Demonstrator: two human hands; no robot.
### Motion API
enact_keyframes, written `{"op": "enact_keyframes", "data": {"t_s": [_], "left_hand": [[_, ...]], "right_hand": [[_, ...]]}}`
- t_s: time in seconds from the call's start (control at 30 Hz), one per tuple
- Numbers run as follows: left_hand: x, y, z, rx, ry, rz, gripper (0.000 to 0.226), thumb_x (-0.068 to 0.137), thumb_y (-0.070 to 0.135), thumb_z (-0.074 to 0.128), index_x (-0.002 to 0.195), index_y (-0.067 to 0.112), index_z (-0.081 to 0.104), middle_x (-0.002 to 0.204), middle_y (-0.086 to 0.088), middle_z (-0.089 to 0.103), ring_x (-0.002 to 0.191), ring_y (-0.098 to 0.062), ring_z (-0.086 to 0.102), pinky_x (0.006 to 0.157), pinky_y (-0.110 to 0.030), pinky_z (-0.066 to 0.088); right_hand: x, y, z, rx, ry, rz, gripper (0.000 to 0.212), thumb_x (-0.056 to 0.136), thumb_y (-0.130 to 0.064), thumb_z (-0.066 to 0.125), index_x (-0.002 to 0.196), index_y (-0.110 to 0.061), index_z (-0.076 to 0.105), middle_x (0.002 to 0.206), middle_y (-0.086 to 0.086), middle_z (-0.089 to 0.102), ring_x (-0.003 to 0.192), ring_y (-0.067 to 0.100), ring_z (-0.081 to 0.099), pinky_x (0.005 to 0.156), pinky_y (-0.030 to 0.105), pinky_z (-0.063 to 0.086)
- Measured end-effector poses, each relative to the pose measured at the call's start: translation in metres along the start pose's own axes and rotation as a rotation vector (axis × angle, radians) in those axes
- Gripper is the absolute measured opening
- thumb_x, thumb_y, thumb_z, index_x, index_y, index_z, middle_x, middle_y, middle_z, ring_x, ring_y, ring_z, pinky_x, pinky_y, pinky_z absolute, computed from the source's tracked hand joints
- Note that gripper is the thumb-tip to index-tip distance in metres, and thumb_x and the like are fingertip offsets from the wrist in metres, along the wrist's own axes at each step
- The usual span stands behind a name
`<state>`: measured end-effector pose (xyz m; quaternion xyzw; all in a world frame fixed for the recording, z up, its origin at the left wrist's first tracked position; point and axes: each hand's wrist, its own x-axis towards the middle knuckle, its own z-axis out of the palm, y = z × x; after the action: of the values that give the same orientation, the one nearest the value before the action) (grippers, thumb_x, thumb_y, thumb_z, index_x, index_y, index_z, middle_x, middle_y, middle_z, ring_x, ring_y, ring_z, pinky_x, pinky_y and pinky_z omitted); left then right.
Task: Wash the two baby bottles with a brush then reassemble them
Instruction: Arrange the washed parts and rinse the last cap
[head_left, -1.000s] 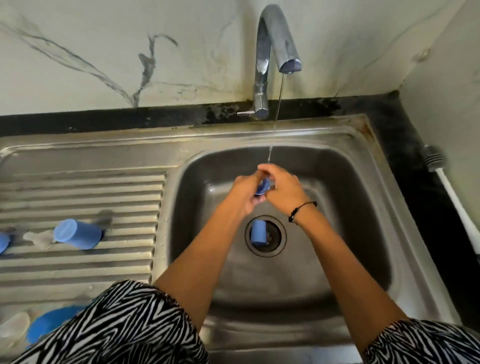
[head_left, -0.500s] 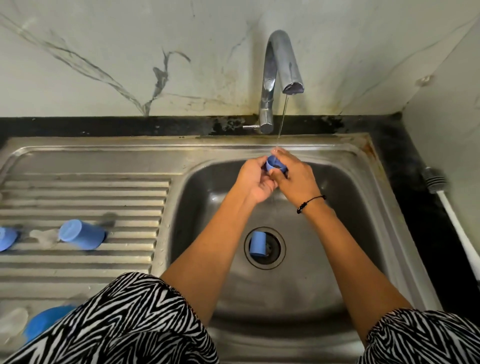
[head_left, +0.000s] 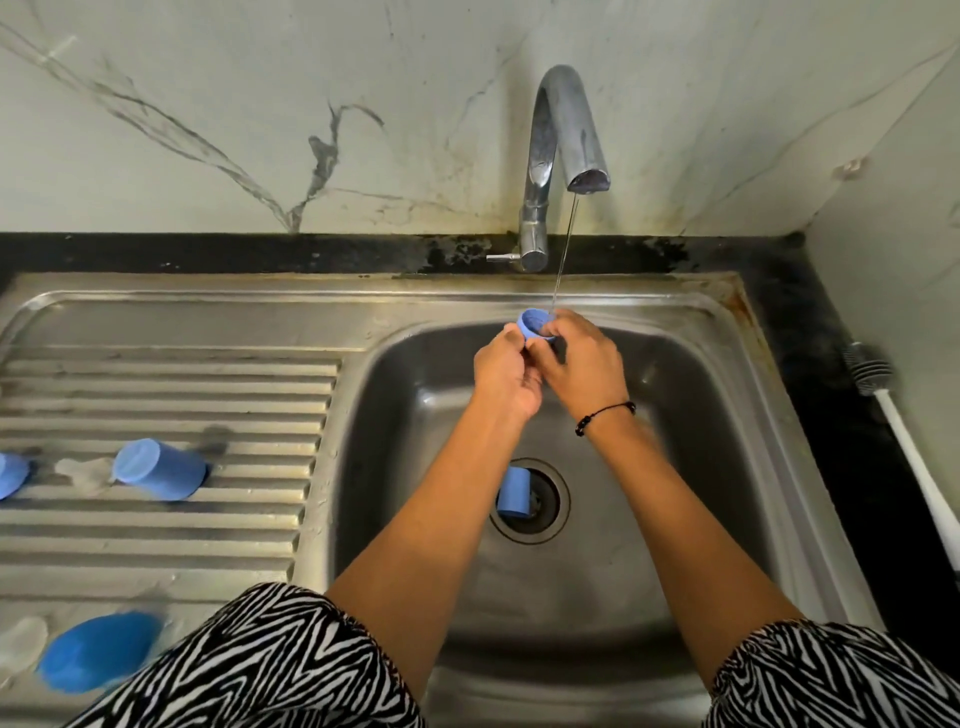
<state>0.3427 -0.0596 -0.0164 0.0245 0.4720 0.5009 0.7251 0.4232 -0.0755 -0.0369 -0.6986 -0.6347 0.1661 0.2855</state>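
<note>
The blue bottle cap (head_left: 535, 325) is pinched between left hand (head_left: 506, 376) and right hand (head_left: 584, 366) under the thin water stream (head_left: 563, 254). Wet fingers may let it slip down onto the drain (head_left: 545, 512) below the hands.

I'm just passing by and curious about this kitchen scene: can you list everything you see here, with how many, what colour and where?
tap: one, silver, behind the basin, thin stream running
sink: one, steel, basin right, ribbed drainboard left
blue ring: one, under the stream, held by both hands
blue piece: one, lying on the drain
blue cap: one, on its side on the drainboard
clear teat: one, beside that cap
blurred blue items: one at the left edge, one bottom left
brush: one, white handle, dark head, on the counter, right
left hand: pinches the ring
right hand: pinches the ring, black bracelet on its wrist
</note>
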Motion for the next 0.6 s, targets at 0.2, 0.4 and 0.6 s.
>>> {"op": "enact_keyframes", "data": {"t_s": [0.2, 0.4, 0.6], "left_hand": [[-0.001, 0.011, -0.005, 0.011, 0.048, -0.04, 0.026, 0.102, 0.011, 0.041, 0.079, 0.006, 0.052, 0.068, -0.008, 0.058, 0.052, -0.014, 0.06, 0.04, -0.019, 0.049], [0.003, 0.001, -0.008, 0.073, 0.068, -0.044, 0.025, 0.101, 0.009, 0.041, 0.079, 0.004, 0.052, 0.06, -0.008, 0.062, 0.037, -0.009, 0.058, 0.044, -0.021, 0.052], [0.001, -0.001, -0.002, 0.255, -0.073, -0.002, 0.025, 0.098, 0.001, 0.04, 0.081, 0.005, 0.058, 0.08, -0.011, 0.06, 0.074, -0.019, 0.057, 0.067, -0.027, 0.05]], "right_hand": [[-0.006, -0.011, 0.007, 0.245, -0.044, -0.053, 0.028, 0.094, -0.006, 0.05, 0.119, -0.006, 0.063, 0.146, 0.013, 0.04, 0.135, 0.024, 0.037, 0.105, 0.021, 0.027], [-0.008, -0.002, 0.004, 0.065, -0.06, 0.024, 0.029, 0.093, -0.011, 0.05, 0.121, -0.008, 0.06, 0.126, 0.01, 0.059, 0.116, 0.024, 0.054, 0.092, 0.021, 0.036], [-0.013, 0.007, 0.003, 0.479, 0.057, 0.177, 0.014, 0.092, -0.01, 0.054, 0.092, -0.012, 0.068, 0.1, 0.004, 0.067, 0.097, 0.015, 0.06, 0.096, 0.037, 0.047]]}}
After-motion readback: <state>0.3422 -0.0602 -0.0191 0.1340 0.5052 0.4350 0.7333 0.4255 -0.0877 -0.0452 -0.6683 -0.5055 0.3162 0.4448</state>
